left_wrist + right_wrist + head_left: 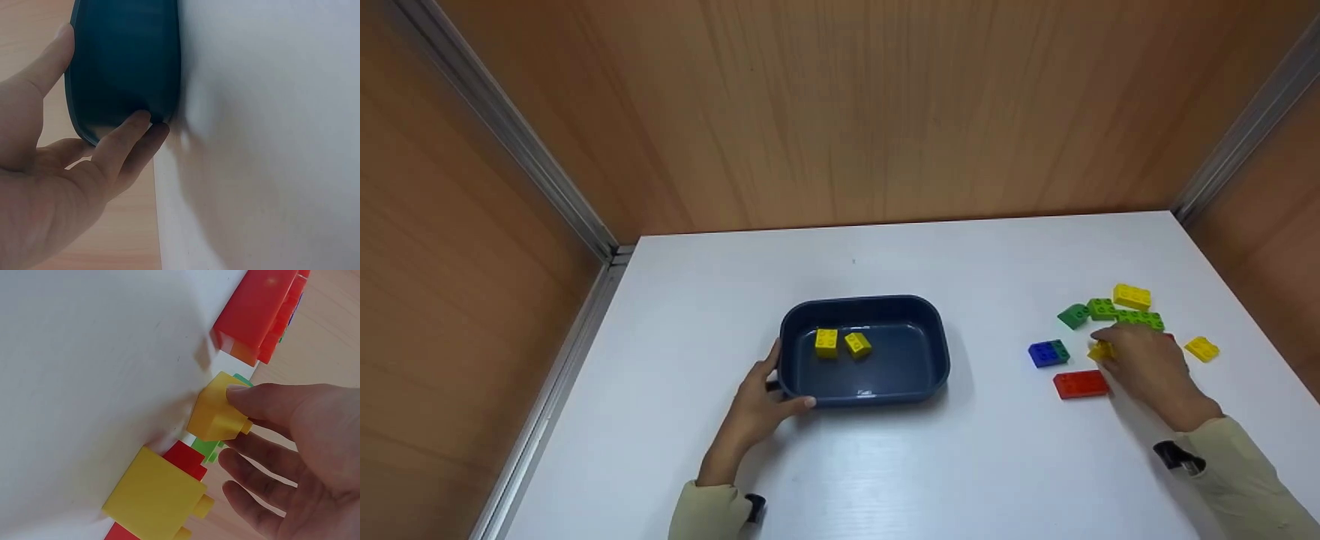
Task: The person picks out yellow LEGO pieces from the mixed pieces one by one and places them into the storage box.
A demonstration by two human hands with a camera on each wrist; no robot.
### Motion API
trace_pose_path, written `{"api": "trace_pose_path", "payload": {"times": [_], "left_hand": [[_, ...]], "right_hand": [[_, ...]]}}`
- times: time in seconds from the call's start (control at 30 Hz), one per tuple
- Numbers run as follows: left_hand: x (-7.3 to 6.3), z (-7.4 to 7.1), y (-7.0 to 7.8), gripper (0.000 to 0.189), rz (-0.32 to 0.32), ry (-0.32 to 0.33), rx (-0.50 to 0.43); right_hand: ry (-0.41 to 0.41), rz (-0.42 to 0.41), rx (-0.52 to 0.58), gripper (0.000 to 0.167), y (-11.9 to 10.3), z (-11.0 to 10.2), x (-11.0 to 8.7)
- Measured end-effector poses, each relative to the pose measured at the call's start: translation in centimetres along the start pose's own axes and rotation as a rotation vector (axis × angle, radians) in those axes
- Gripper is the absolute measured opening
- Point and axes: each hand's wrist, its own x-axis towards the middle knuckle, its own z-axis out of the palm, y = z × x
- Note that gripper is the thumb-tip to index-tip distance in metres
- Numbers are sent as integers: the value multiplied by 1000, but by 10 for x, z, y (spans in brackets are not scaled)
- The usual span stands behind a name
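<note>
A dark blue dish [864, 399] stands on the white table, with two small yellow bricks [826, 343] inside, towards its left. My left hand [754, 405] holds the dish's left end, thumb at the near corner and fingers round the side, as the left wrist view also shows. On the right, my right hand [1151, 367] pinches a yellow toy brick [216, 410] between thumb and fingers, close to the tabletop. Near that hand lie a red brick [1081, 384] and a blue-and-green brick pair [1048, 352]. A larger yellow brick [154, 495] shows below it in the right wrist view.
Beyond the right hand lie green bricks [1102, 308] and a yellow brick [1132, 297]. Another yellow brick [1202, 349] sits right of the hand. Red pieces are partly hidden by the hand. A wooden panel [870, 112] rises behind the table.
</note>
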Motion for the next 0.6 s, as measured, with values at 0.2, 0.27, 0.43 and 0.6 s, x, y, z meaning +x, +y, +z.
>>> {"api": "trace_pose_path", "payload": {"times": [0.2,0.27,0.43,0.6], "left_hand": [[-1,0,0,113,-6,-1,-2],[-1,0,0,113,-8,1,-1],[0,0,0,113,1,3,8],[0,0,0,112,2,2,8]], "right_hand": [[3,10,21,35,-2,-3,0],[15,4,25,36,-3,-5,1],[38,-3,26,37,-9,-12,2],[49,-10,27,38,-15,-17,5]]}}
